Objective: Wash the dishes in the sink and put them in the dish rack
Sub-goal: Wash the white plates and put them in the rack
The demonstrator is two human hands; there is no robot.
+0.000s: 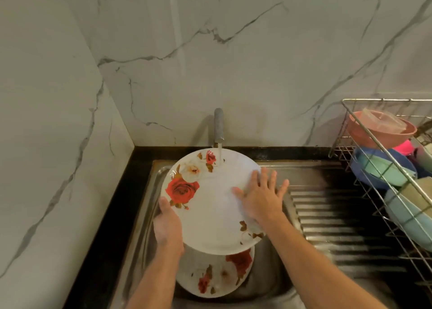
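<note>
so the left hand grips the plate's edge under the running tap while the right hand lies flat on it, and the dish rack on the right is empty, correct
Not quite: the dish rack is not empty; the head view shows several coloured bowls in it. The rest stands: the left hand grips the plate by its edge under the running tap, and the right hand lies flat on it.
</note>
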